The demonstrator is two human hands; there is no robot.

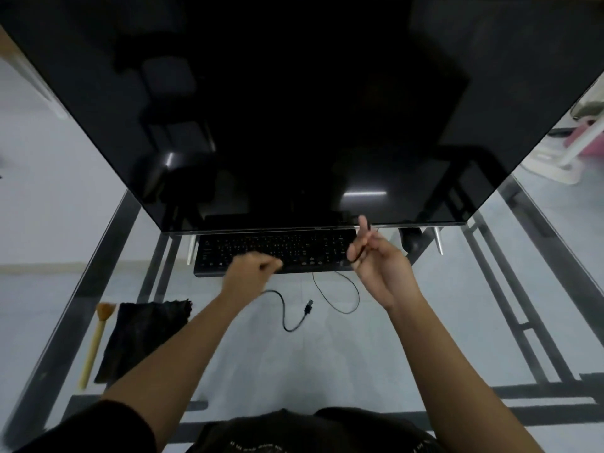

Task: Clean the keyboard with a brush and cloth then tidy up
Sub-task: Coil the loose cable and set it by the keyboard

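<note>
Black keyboard (276, 253) sits on glass table (425, 322), under big dark screen (294, 109). Left hand (250, 269) closed in fist on thin black cable (287, 313). Right hand (376, 256) pinches same cable (near keyboard's right end). Brush (96, 341) and dark cloth (143, 338) lie side by side, far left.

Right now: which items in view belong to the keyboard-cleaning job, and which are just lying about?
Job:
keyboard
brush
cloth
keyboard cable, held in right hand and left hand

Lying about:
monitor
white stand on the floor, far right
</note>
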